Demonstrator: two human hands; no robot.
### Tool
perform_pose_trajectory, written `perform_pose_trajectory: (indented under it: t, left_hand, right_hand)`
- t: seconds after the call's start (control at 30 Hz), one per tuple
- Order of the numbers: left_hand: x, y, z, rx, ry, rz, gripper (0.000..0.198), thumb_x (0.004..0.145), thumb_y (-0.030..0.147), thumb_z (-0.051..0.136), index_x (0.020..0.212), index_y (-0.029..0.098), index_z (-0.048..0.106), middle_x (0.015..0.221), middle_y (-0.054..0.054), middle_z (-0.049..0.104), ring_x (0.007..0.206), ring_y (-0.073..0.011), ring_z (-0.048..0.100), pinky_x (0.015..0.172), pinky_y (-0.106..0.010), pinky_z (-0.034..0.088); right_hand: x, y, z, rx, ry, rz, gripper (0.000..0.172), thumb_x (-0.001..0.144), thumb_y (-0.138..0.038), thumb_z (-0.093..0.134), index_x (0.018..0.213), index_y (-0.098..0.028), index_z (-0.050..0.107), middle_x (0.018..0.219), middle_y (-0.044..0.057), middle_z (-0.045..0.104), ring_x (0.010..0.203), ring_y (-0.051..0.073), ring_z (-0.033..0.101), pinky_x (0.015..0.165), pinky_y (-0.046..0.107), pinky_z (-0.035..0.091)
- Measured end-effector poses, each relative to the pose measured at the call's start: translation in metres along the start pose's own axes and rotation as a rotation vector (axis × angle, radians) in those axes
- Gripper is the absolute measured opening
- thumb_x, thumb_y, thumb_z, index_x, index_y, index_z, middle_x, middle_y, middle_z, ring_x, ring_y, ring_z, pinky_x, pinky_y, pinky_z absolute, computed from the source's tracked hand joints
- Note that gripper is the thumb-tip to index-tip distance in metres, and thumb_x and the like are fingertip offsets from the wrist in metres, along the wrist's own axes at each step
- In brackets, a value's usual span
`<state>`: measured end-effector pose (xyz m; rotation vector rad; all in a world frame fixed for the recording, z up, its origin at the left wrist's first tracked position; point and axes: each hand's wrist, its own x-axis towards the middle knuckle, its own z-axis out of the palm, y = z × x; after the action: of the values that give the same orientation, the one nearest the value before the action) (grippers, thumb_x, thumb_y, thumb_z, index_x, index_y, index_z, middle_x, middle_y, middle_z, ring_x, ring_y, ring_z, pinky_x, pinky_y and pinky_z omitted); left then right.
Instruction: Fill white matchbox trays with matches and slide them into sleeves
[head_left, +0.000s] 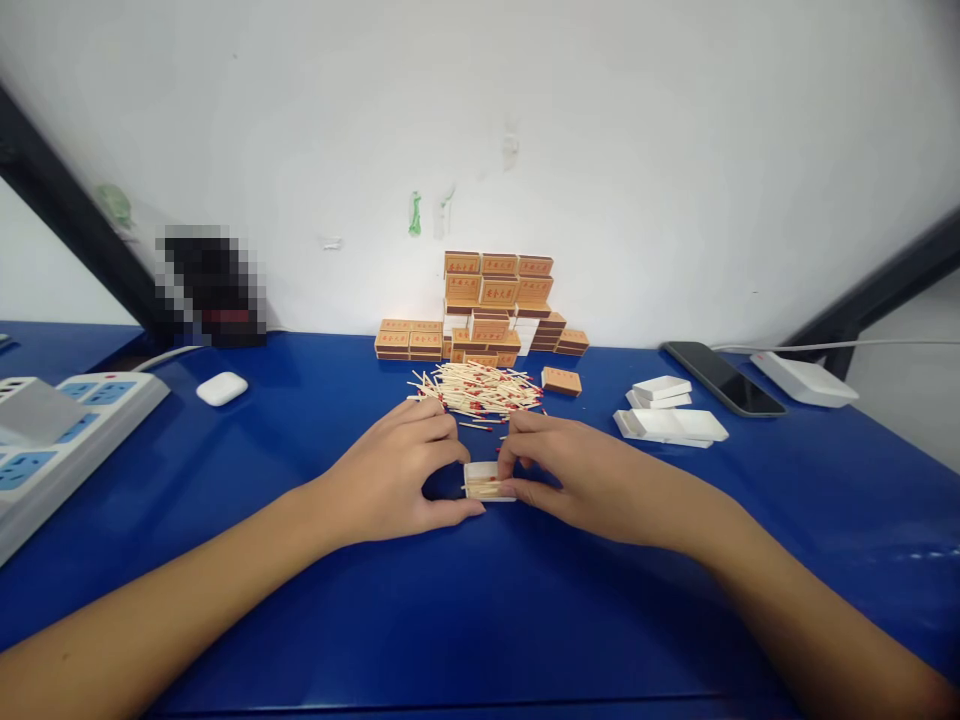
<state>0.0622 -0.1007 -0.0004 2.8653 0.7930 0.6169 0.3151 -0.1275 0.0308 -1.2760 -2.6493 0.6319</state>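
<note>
A small white matchbox tray [480, 469] with several matches [484, 488] in it lies on the blue table before me. My left hand [405, 465] grips the tray at its left end, index finger at the far side and thumb along the near edge. Over the tray's right end, my right hand [551, 465] pinches matches between thumb and fingers; the fingertips partly hide them. Just beyond my hands spreads a loose pile of red-tipped matches [480, 388]. A closed matchbox [561, 381] lies to the right of that pile.
Stacked matchboxes [499, 290] stand against the wall. Empty white trays [671, 425] lie to the right, near a phone [724, 378] and a white box part [802, 380]. On the left are a white earphone case [222, 388] and a power strip [112, 420].
</note>
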Motion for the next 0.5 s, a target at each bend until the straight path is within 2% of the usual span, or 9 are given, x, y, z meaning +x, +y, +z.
perform_pose_trajectory:
  t: [0.27,0.5]
  left_hand:
    - [-0.0002,0.0001,0.0003,-0.006,0.000,0.004,0.036,0.090,0.053,0.076,0.097,0.018,0.075,0.089,-0.004,0.065,0.093,-0.0241,0.058,0.083,-0.040,0.045]
    - [-0.0002,0.0000,0.0008,0.000,-0.001,0.006,0.035,0.089,0.052,0.077,0.095,0.018,0.074,0.090,-0.005,0.066,0.095,-0.0252,0.058,0.085,-0.041,0.045]
  right_hand:
    - [0.0005,-0.0019,-0.0028,0.032,-0.011,0.007,0.013,0.105,-0.025,0.058,0.097,-0.021,0.068,0.102,0.004,0.064,0.089,0.018,0.059,0.077,0.032,0.045]
    - [0.0035,-0.0090,0.0062,0.028,0.062,0.001,0.010,0.103,-0.024,0.061,0.095,-0.020,0.067,0.104,0.004,0.065,0.086,0.016,0.060,0.075,0.031,0.045]
